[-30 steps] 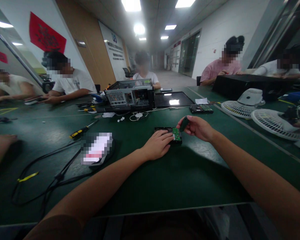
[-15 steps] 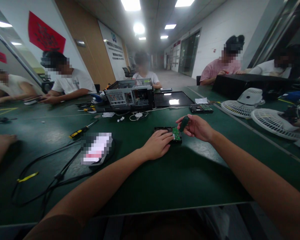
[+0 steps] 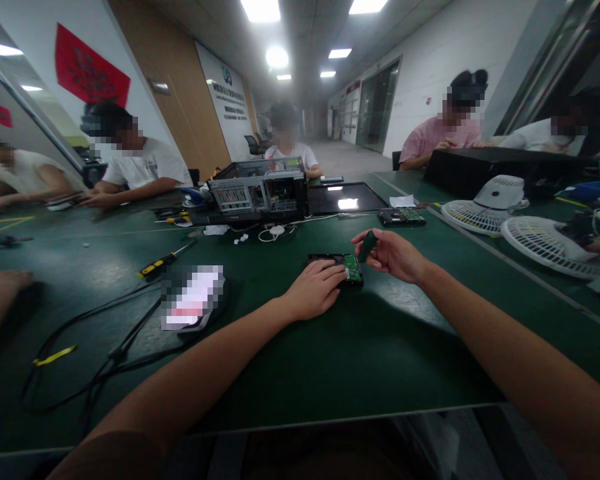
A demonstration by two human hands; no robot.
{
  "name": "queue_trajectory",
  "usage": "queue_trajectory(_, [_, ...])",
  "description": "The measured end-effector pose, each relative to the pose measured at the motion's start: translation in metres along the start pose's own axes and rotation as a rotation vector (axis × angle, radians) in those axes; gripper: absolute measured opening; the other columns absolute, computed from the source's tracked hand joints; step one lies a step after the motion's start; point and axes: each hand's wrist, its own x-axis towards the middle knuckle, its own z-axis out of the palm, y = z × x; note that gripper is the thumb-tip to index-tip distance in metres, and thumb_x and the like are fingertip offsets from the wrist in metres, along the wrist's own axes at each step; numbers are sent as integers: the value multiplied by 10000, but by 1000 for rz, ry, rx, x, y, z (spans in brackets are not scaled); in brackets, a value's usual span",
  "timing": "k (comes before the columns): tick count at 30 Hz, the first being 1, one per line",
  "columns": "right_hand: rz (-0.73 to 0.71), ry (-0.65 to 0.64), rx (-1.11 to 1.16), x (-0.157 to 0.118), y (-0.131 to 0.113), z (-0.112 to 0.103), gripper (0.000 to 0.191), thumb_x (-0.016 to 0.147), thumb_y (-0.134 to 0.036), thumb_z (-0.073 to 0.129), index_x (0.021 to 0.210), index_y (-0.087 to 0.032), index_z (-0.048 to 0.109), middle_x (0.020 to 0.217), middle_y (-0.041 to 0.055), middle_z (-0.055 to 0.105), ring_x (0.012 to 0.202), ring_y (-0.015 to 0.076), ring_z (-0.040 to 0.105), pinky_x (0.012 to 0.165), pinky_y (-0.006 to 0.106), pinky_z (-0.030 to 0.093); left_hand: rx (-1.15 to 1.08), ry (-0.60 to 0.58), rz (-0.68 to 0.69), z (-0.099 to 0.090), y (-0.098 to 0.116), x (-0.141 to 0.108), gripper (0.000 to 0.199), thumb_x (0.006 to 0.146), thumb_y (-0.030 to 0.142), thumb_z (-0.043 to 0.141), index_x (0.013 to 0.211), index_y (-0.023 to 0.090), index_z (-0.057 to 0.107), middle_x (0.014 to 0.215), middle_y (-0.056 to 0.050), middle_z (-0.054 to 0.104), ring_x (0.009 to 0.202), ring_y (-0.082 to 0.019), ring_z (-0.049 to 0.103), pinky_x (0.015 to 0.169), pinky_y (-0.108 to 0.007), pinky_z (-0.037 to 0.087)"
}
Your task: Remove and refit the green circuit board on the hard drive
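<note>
A hard drive with a green circuit board (image 3: 351, 267) lies on the green table (image 3: 300, 373). My left hand (image 3: 316, 288) rests over its left and front part, fingers stretched out and covering some of it. My right hand (image 3: 393, 255) is just to the right, its fingers closed round the dark green handle of a screwdriver (image 3: 367, 247). The tool tilts down towards the right part of the board; whether its tip touches is too small to tell.
An open computer case (image 3: 260, 192), a flat black screen (image 3: 347, 198) and another drive (image 3: 401, 217) stand farther back. White fan parts (image 3: 555, 247) lie right. At left are a yellow-black screwdriver (image 3: 157, 265), a phone-like device (image 3: 195, 298) and cables. Several people sit around.
My right hand and the green screwdriver have shifted very slightly left. My left hand stays on the drive.
</note>
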Motion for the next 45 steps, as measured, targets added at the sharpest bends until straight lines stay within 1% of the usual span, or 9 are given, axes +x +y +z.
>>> queue_trajectory(8, [3,6,-44,-1,-2,0,416,941,-572,571,986,-178,697,1009,123,756,524,122,461,399,270,197,0,-3,-1,-1,0,0,471,1018,279,554,1480,192,529,1510,-123,581,1452,-320,449,1201,-568,391])
queue_trajectory(13, [-33,26,-61,-1,-2,1,338,919,-522,651,982,-191,685,953,82,736,538,107,444,420,245,184,1,-11,-8,-1,0,0,468,1023,282,545,1483,200,525,1522,-113,571,1456,-322,448,1200,-576,388])
queue_trajectory(18, [-24,-2,-59,-1,0,3,349,947,-520,646,1047,-192,708,962,61,695,557,96,451,431,230,220,-3,-4,-7,-1,0,1,463,1022,282,548,1477,202,532,1514,-115,576,1459,-327,446,1201,-576,388])
queue_trajectory(21, [-22,8,-70,-2,0,5,395,953,-545,638,1041,-168,715,1004,91,719,562,96,474,433,229,255,1,-5,-6,-1,0,0,453,1028,282,538,1471,191,535,1516,-113,576,1453,-328,451,1206,-568,384])
queue_trajectory(26, [-14,-25,-9,-1,0,2,448,995,-570,521,1033,-160,699,1054,139,760,565,129,533,458,261,383,6,-2,2,1,0,0,459,1034,285,526,1480,177,524,1526,-114,567,1452,-334,445,1208,-567,378])
queue_trajectory(31, [-25,-21,-61,-2,-4,-1,375,967,-506,603,1064,-157,699,1019,127,765,578,129,561,425,237,348,7,-2,3,2,-2,-1,470,1026,287,533,1484,185,520,1527,-107,568,1454,-333,442,1215,-561,369])
queue_trajectory(37, [-23,-47,-81,-5,-5,5,352,970,-488,619,1087,-173,725,1020,96,746,565,100,540,418,219,326,2,-8,-8,0,-1,0,467,1026,293,531,1483,195,521,1523,-108,571,1453,-331,446,1214,-569,367])
queue_trajectory(42, [-57,-96,-123,-5,-6,6,331,959,-470,656,1046,-155,713,1067,133,758,620,136,633,454,237,429,2,-1,-1,1,-1,-1,466,1025,281,535,1481,190,524,1522,-107,572,1453,-331,444,1213,-563,371])
queue_trajectory(45, [-46,-78,-74,-3,-6,4,364,983,-512,595,1047,-164,683,1077,137,765,617,150,650,476,256,469,0,1,0,2,-2,-1,468,1020,279,545,1480,196,525,1523,-106,569,1451,-332,449,1209,-568,374])
